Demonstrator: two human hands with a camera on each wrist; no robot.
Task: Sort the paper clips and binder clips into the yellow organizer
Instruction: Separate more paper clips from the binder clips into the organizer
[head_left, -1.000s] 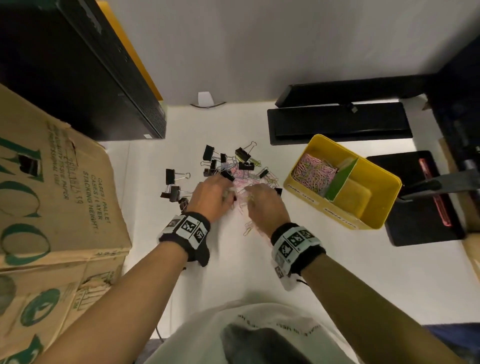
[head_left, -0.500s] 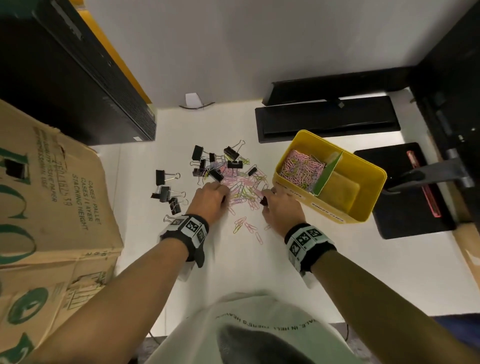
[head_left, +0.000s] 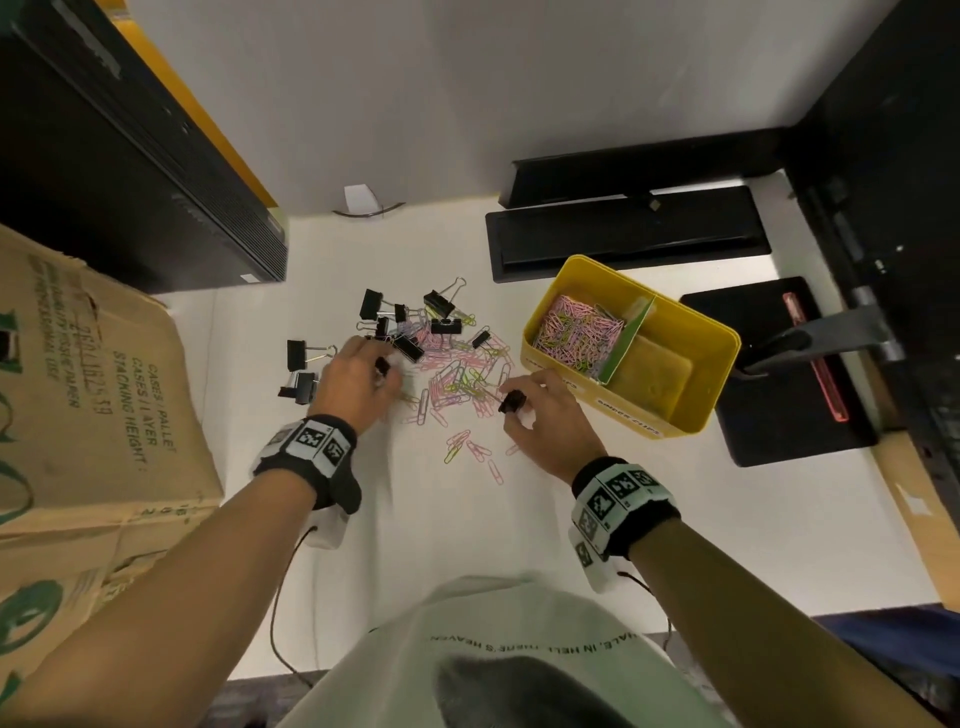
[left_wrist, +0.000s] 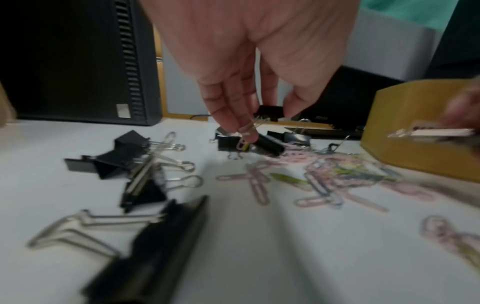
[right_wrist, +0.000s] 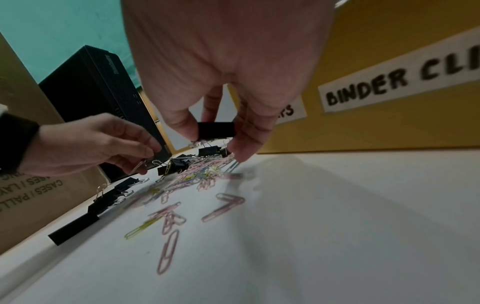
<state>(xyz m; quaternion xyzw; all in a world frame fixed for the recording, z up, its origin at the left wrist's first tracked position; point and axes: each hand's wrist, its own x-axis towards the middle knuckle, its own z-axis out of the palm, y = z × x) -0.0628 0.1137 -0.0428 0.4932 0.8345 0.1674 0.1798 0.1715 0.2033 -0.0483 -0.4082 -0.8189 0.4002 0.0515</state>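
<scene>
Since a second ago we have pulled our hands apart out of the middle of the pile, and each has come away with something. Our right hand (head_left: 545, 410) now pinches a small black binder clip (right_wrist: 216, 130) between thumb and fingers, lifted just off the bench (head_left: 467, 525) and close beside the front wall of the yellow organizer (head_left: 722, 374). Our left hand (head_left: 358, 382) has its fingertips pinched on the wire loop of another binder clip (left_wrist: 262, 144) at the pile's left edge. Loose paper clips (head_left: 457, 384) lie scattered between our hands. The organizer's left compartment holds paper clips; we see no binder clip in the right one, so we judge the binder-clip sorting is only beginning.
</scene>
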